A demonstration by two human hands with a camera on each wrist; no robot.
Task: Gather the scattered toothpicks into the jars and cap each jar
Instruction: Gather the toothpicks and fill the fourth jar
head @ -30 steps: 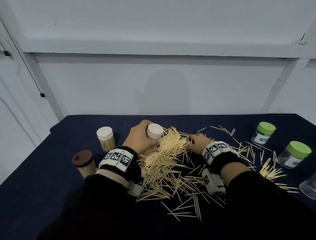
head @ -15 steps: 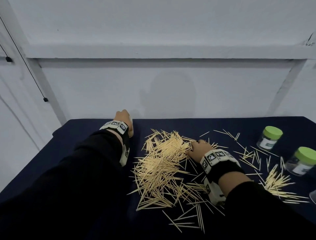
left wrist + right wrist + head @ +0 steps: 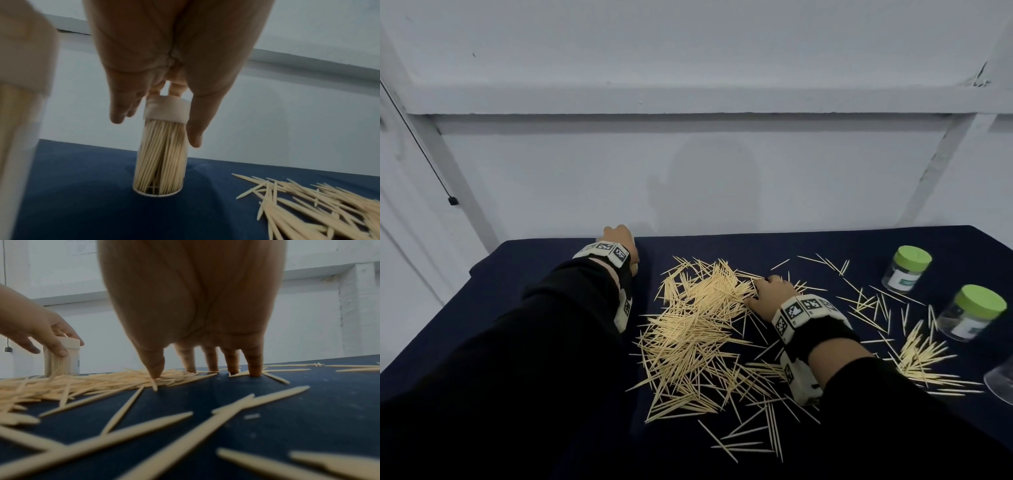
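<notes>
Toothpicks [image 3: 698, 329] lie in a broad loose heap on the dark blue cloth [image 3: 524, 274] in the middle of the table, with thinner strays trailing to the right and a smaller bunch [image 3: 921, 359] near the right edge. I have my left hand [image 3: 619, 240] at the far left of the table, fingers relaxed and draped over the white cap of a full jar [image 3: 162, 155]; the thumb and fingertips touch the cap and upper wall, and the jar stands upright on the cloth. Whether I am gripping it or only resting on it, I cannot tell for sure. My right hand [image 3: 770, 294] sits at the right edge of the heap, fingers spread and straight, tips pressing down on the sticks and the cloth.

I judge the sticks to be very light, stiff and sharp-ended, apt to roll and scatter, so I would rake them into line and pinch a bundle across its middle instead of picking singles. The filled jar looks light and smooth-walled, and tall enough to tip; I would hold it round the body, below the cap.

Two clear jars with green lids [image 3: 907, 270] [image 3: 972, 311] stand at the far right, each with a white and green label, but the print is too small for me to read. Part of another clear container [image 3: 1000, 380] shows at the right edge. No brand is legible anywhere.
</notes>
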